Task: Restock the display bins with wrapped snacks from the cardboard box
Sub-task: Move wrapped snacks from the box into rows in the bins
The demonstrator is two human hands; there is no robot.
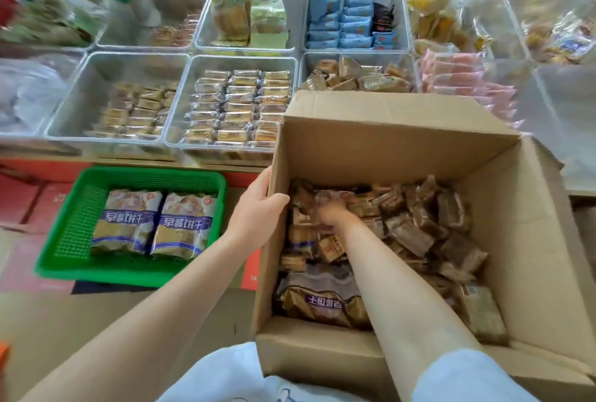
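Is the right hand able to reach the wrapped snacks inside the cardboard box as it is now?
Probably yes. The cardboard box is open at the top, and the right hand is already down among the wrapped snacks. The left hand grips the box's left wall, clear of the way.

A green plastic basket (54, 234) sits on the floor to the left of centre, holding two large blue-banded snack bags (154, 224) laid side by side. Red cartons (29, 201) lie flat beneath and beside the basket, extending to the left edge below the shelf. A loose clear plastic bag (29, 92) occupies the far-left area at shelf height, and a small orange object (4, 353), too cropped to identify, shows at the lower-left edge.
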